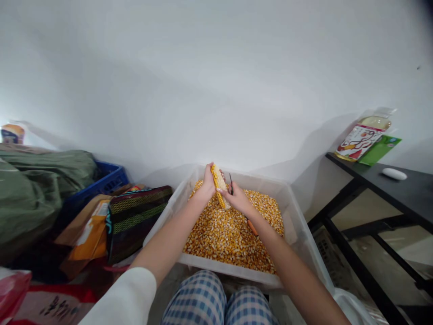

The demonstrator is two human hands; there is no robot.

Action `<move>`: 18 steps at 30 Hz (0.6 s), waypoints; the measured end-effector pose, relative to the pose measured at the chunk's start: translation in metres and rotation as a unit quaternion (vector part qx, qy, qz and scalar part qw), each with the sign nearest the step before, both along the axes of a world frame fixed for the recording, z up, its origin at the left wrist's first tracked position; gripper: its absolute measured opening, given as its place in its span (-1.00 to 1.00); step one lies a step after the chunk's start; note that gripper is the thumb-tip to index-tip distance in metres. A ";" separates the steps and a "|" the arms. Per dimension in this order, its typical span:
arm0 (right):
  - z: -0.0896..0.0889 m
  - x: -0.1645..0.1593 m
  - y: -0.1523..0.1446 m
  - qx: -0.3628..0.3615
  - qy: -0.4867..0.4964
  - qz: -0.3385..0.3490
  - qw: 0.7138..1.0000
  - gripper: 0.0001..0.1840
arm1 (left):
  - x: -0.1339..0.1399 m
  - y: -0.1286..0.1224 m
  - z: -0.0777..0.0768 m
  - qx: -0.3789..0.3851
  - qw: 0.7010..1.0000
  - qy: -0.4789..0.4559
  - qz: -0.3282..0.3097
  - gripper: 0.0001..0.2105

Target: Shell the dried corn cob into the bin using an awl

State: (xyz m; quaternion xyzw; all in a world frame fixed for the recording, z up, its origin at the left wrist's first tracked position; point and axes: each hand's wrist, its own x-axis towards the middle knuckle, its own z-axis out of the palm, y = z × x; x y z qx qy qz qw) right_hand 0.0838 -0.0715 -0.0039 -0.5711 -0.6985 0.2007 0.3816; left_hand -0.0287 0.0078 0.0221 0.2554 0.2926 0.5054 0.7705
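My left hand (pixel 207 185) is closed around a corn cob (pixel 220 180), held tilted above the bin. Rows of yellow kernels remain along the cob's left side, while a pale stripped strip faces me. My right hand (pixel 238 198) is closed at the cob's lower right, its thumb against the kernels. A slim dark tool (pixel 231 183) sticks up from between its fingers. Under my right forearm shows an orange handle (pixel 252 227); whether it belongs to that tool I cannot tell. Loose corn kernels (pixel 223 239) are heaped below both hands.
The whitish plastic bin (pixel 230 267) stands against the wall, before my knees. At left are a blue crate (pixel 113 178) under green cloth (pixel 50 180), a mesh bag (pixel 138 219) and cardboard. A black table (pixel 411 189) at right bears a bottle (pixel 363 135) and a white oval object (pixel 394 174).
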 end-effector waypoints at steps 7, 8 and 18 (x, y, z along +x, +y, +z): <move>-0.002 0.004 0.005 0.043 0.014 -0.017 0.999 -0.78 | -0.001 -0.007 0.007 -0.004 0.999 -0.051 0.016 -0.61; -0.003 0.005 0.006 0.048 0.018 -0.021 0.998 -0.79 | 0.000 -0.008 0.008 -0.002 0.999 -0.052 0.013 -0.61; -0.005 0.007 0.009 0.054 0.023 -0.058 0.997 -0.76 | 0.000 -0.008 0.013 0.010 0.999 -0.048 -0.015 -0.59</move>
